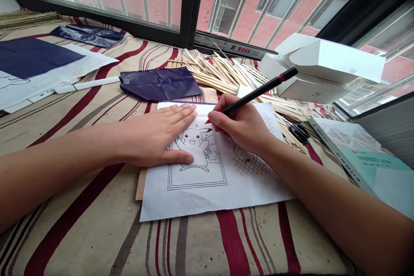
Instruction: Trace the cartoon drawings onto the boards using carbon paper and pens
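Observation:
A white sheet (207, 189) with a printed cartoon line drawing in a frame lies on a thin wooden board (141, 184) over the striped cloth. My left hand (158, 136) rests flat on the sheet's left part, fingers stretched out together, pressing it down. My right hand (244, 125) is closed round a black pen with a red tip (258, 91), whose point touches the paper near the top of the drawing. A second small drawing shows partly under my right wrist.
Dark blue carbon paper (160, 84) lies just behind the sheet, more (87, 34) at the far left with white papers and a white pen (87, 84). A heap of wooden sticks (226, 73), white boxes (320, 69), black scissors (299, 133) and a teal book (365, 159) crowd the right.

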A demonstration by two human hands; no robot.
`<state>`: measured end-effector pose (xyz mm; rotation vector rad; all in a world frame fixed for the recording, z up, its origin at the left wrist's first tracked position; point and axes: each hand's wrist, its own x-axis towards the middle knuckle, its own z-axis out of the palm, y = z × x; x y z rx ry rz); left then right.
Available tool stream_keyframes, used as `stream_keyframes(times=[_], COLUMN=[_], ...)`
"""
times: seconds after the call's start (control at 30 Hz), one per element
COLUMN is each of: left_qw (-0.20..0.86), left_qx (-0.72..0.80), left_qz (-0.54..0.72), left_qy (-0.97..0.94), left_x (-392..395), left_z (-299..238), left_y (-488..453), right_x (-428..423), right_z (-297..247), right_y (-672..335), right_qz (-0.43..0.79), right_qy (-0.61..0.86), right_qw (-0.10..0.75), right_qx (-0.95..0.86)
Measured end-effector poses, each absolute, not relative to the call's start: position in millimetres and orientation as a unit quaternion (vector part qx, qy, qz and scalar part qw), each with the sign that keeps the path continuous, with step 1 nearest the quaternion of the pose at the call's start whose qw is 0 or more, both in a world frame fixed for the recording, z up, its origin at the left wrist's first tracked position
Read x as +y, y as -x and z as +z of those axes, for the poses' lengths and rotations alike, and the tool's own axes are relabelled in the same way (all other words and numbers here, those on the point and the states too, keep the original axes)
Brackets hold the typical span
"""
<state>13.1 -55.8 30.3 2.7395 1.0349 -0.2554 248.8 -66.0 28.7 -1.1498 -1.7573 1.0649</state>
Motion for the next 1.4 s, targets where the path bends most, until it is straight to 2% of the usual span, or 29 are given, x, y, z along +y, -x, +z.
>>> stream_keyframes(times=[0.5, 0.73, 1.4], left_qw=[0.102, 0.107, 0.113], left_qx=[0.350, 0.337, 0.350], left_qz=[-0.088, -0.053, -0.071], left_qy=[-0.927, -0.934, -0.927], left_x=[-54.9, -53.1, -54.9], left_z=[29.1, 24.5, 29.0], left_y=[-10.7, -6.8, -11.7], right_x=[-67.3, -66.3, -67.7], right_z=[27.5, 25.8, 27.0], right_y=[-243.6, -243.7, -244.5], right_qz=[0.357, 0.337, 0.335], right_qy=[0.468, 0.461, 0.447], right_qw=[0.322, 0.315, 0.307], right_qx=[-0.742, -0.758, -0.770])
